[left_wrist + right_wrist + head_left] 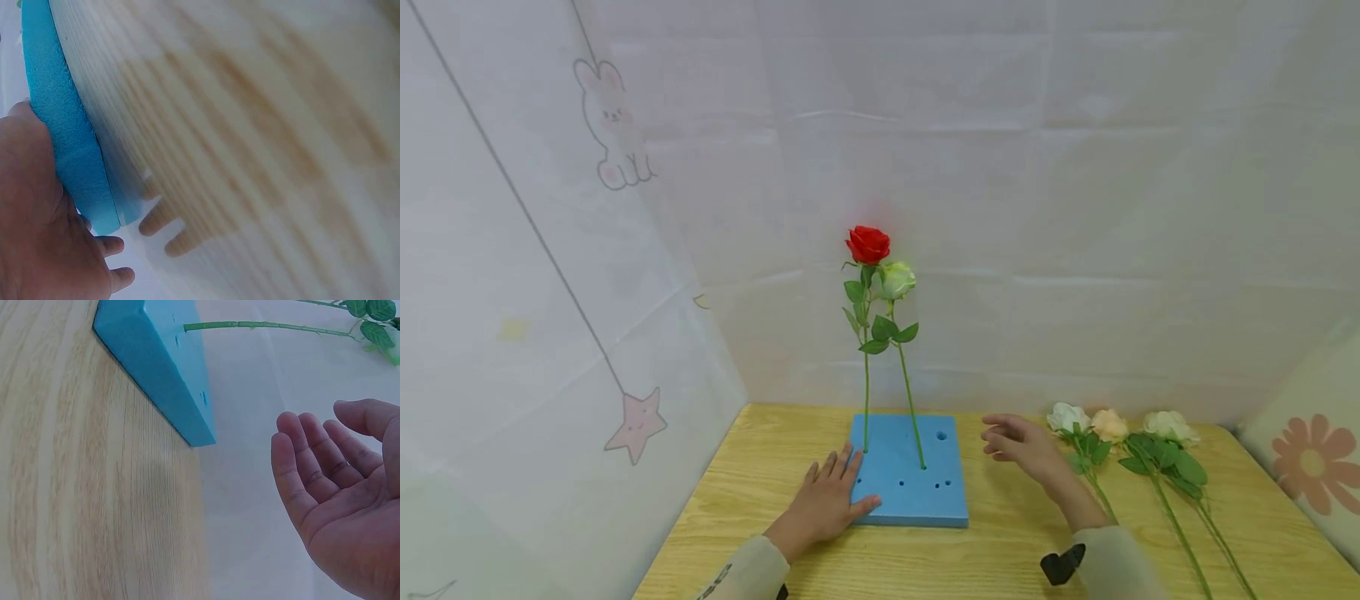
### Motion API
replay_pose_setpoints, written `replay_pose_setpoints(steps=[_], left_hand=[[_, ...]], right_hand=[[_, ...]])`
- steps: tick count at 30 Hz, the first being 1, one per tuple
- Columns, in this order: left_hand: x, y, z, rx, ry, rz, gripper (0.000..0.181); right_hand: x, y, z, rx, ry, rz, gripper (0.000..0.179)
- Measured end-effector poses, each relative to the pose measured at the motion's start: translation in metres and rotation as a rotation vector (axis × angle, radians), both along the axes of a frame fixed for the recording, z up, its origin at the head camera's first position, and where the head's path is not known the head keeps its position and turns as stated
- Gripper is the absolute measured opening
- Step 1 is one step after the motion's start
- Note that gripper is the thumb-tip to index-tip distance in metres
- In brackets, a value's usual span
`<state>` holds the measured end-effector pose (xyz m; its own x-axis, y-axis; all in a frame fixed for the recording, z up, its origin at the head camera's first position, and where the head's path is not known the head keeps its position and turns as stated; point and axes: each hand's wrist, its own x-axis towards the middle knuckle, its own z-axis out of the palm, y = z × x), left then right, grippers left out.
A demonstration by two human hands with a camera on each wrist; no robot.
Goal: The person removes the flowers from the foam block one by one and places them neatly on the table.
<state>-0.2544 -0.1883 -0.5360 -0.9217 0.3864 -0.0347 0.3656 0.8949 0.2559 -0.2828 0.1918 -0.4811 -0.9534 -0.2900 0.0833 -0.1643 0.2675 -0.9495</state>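
A blue foam block with several small holes lies on the table. Two artificial roses stand in it: a red rose, nearly upright, and a pale green rose whose stem leans a little. My left hand rests on the block's left edge, fingers spread and thumb along the front part of its top; the left wrist view shows the hand against the block's side. Right of the block, my right hand hovers above the table with fingers loosely bent, holding nothing. In the right wrist view its palm shows bare.
On the table's right side lie a white rose, a peach rose and a cream rose, stems toward the front edge. A pale cloth hangs behind the wooden table, and another hangs at the left.
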Motion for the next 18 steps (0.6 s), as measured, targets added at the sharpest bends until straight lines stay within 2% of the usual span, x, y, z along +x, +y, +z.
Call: replay_pose_setpoints(steps=[5,13,18], left_hand=[[-0.001,0.001,0.0,0.012,0.005,-0.001,0.091],[0.0,0.0,-0.001,0.03,0.017,-0.006,0.094],[0.002,0.0,0.001,0.036,0.01,-0.009,0.093]], right_hand=[[-0.004,-0.008,0.0,-0.012,-0.006,0.006,0.045],[-0.012,-0.02,0.0,-0.017,-0.024,-0.032,0.042],[-0.015,-0.027,0.0,-0.034,-0.029,-0.008,0.045]])
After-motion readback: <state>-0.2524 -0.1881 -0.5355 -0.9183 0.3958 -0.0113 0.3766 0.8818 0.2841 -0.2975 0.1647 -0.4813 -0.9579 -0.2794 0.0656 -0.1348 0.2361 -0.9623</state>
